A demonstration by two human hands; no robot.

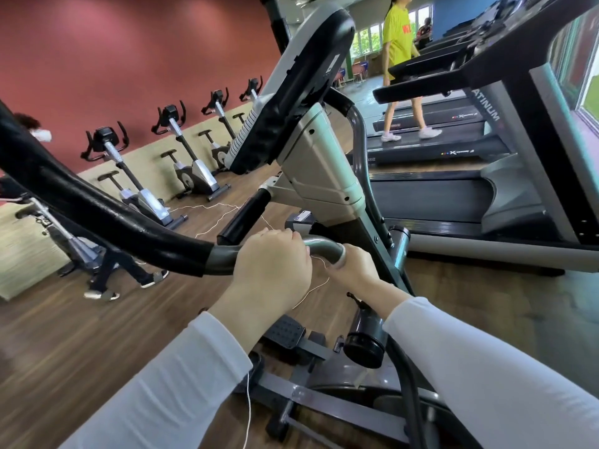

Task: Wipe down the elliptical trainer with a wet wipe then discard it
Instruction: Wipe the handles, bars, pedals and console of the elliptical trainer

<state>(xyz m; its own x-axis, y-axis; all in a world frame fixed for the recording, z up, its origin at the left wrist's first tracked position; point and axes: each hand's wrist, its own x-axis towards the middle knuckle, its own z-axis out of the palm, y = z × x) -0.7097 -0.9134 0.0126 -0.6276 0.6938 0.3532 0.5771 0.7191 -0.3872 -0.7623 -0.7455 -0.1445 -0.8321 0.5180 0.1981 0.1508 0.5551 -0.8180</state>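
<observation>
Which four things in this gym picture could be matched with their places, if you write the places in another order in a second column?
Things:
1. left hand
2. right hand
3. person in a yellow T-shirt
4. black-and-silver exercise bikes

Places:
A. in a row along the red wall
B. on the black treadmill belt
C. grips the grey metal handlebar tube beside the black foam grip
D. grips the same tube at its bend

Pairs: 1-C; 2-D; 3-B; 4-A

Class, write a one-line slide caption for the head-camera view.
Left hand and right hand grip the grey handlebar of an elliptical trainer in a gym.
</observation>
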